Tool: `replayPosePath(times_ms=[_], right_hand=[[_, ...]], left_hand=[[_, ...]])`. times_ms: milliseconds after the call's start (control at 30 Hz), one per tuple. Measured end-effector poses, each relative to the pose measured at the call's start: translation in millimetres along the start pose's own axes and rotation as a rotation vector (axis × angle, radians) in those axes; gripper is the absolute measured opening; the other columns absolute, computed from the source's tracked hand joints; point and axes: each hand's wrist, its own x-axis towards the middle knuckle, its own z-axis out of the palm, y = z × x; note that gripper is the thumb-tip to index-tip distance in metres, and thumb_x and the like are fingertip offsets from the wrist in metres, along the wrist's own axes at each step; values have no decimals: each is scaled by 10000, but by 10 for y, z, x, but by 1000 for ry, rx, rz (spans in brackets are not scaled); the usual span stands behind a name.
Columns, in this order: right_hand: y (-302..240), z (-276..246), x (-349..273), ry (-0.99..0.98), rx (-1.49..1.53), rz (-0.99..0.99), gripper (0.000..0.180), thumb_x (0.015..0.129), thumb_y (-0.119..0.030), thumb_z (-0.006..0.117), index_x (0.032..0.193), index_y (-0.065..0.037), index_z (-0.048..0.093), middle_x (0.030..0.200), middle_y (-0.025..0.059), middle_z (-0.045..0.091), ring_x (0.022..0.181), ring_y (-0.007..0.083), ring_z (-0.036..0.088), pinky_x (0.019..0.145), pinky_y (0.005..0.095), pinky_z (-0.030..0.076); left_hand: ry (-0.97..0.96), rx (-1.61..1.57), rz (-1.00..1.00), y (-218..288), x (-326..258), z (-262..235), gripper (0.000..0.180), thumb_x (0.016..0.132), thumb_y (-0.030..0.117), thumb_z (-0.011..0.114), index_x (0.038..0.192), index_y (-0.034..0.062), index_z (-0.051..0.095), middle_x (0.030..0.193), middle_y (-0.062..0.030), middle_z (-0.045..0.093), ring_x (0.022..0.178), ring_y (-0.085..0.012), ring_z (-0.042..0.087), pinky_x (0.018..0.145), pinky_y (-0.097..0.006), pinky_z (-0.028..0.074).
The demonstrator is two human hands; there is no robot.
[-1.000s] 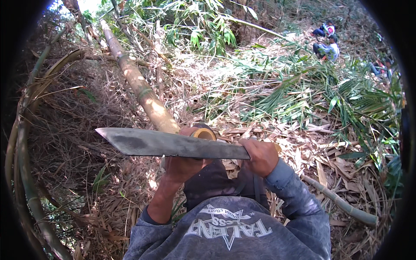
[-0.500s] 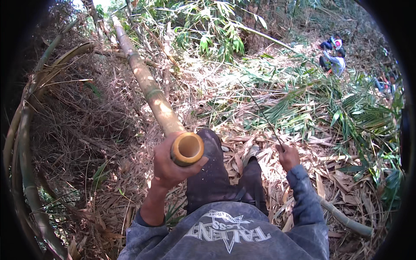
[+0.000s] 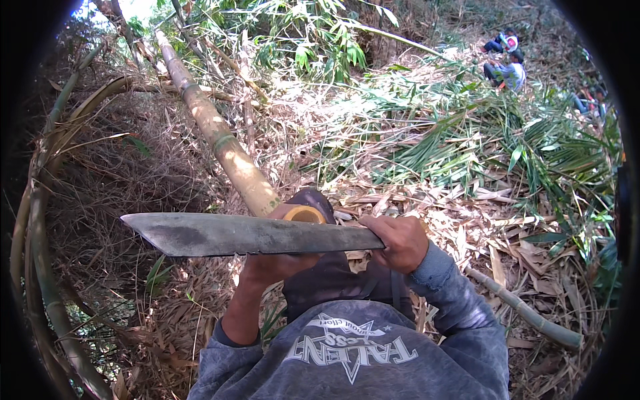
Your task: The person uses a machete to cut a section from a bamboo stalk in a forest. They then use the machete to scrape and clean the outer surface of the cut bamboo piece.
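Observation:
My left hand (image 3: pixel 270 265) grips the cut end of a long yellow-green bamboo pole (image 3: pixel 220 143) that slants up and away to the upper left. My right hand (image 3: pixel 399 241) holds the handle of a broad grey machete (image 3: pixel 247 235). The blade lies level across the picture, its tip pointing left, right in front of the pole's hollow cut end (image 3: pixel 305 215) and over my left hand.
Dry bamboo leaves and husks cover the ground. A thin cut bamboo piece (image 3: pixel 527 312) lies at the lower right. Curved bamboo stems (image 3: pixel 37 267) stand on the left. Green fronds (image 3: pixel 467 140) are heaped ahead; people (image 3: pixel 507 67) sit at the far upper right.
Half a second ago my right hand was low at the right with the blade out of sight. It has swung the machete back up, level across the pole's end.

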Motion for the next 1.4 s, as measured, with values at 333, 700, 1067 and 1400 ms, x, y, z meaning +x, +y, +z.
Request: replayPosePath(times_ms=[333,700,1067,1400], right_hand=[[279,346,-89,-18,46,50,411,680,-135,718,1082,-93,644,851,112,672,697,295,666,587,388,534],[537,536,-947,76,159,736,233,915,-228,658,945,-1,703,665,186,641,533,241,620,533,355,463],[-15,84,-67,52,143,-5,656,575,-18,673,1225,-80,605,919,125,704,647,290,675,552,368,546],[-53,15,-81,-46,123,-8,553,596,-153,760,1123,-90,604,837,91,658,683,281,661,574,392,530]], left_hand=[[-184,-173,-276,-25,-86,6,507,668,225,870,1056,9,626,911,-67,663,780,-162,661,728,-296,537],[-155,-855,-494,-138,-99,-157,381,675,127,790,989,-10,625,858,-55,669,755,-127,633,711,-271,516],[-231,-506,-265,-312,-173,-27,526,633,223,852,1065,45,611,970,-46,657,872,-148,644,793,-311,520],[-294,-534,-252,-264,-110,-52,467,652,257,850,1001,42,629,899,-48,666,817,-121,636,742,-281,501]])
